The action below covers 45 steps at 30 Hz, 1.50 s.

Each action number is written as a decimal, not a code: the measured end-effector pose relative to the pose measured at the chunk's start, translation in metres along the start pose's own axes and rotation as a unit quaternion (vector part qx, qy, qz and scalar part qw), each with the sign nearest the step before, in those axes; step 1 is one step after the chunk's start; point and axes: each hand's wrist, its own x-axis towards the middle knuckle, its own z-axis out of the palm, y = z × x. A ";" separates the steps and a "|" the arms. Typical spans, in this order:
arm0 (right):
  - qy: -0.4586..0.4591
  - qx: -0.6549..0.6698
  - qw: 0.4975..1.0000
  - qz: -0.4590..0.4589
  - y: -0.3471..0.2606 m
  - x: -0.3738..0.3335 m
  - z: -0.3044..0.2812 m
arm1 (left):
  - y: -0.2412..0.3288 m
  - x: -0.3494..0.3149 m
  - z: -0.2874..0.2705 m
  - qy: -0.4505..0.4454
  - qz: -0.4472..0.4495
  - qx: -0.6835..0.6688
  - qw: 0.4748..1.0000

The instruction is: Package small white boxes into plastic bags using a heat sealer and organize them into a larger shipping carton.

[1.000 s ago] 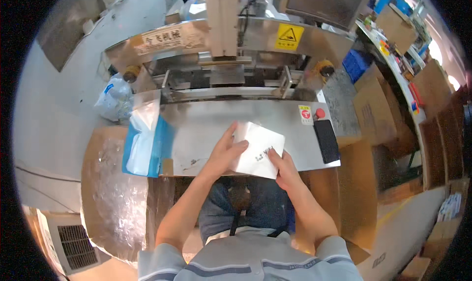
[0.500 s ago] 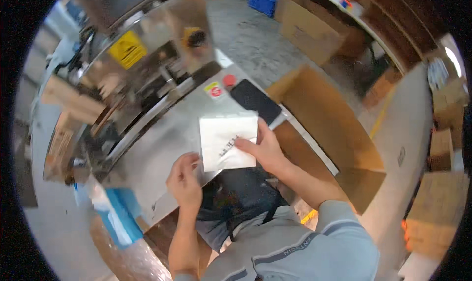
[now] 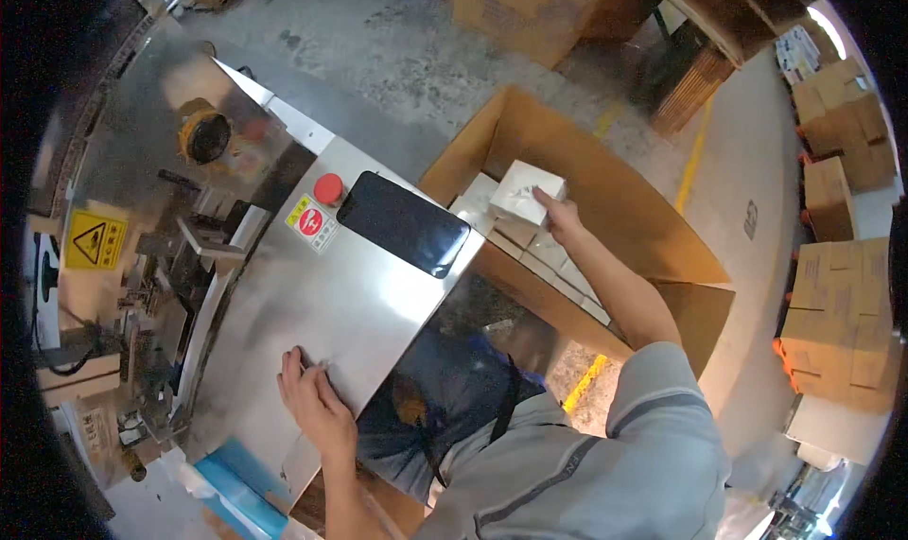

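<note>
Two edges frame your space: the slanting front edge of the metal bench (image 3: pixel 355 304), running up from lower left, and the raised rim of the cardboard carton (image 3: pixel 629 223), open-topped and just beside the bench on your right. A black phone (image 3: pixel 405 223) lies along the bench's right end, near a red button (image 3: pixel 328 189), between your widely parted hands. The square white packet (image 3: pixel 520 182) is in your right hand (image 3: pixel 560 216), over the left part of the carton's opening, above rows of white packs (image 3: pixel 549 250); whether it touches them, you cannot tell. Your right arm stretches forward over the carton, the thumb on the packet's top. Your left hand (image 3: pixel 318 406) is unclenched, palm down by the bench's front edge, fingers loosely bent, well apart from the packet.
</note>
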 end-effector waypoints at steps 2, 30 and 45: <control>0.017 -0.023 1.000 0.005 0.032 0.044 -0.015 | 0.002 0.002 0.004 0.007 0.003 -0.005 1.000; -0.331 -0.605 0.694 -0.207 0.099 0.178 -0.056 | 0.011 0.015 0.014 -0.012 0.009 -0.018 1.000; -0.364 -0.412 0.785 -0.286 -0.086 -0.142 0.079 | -0.024 -0.054 -0.130 0.154 -0.162 -0.275 0.935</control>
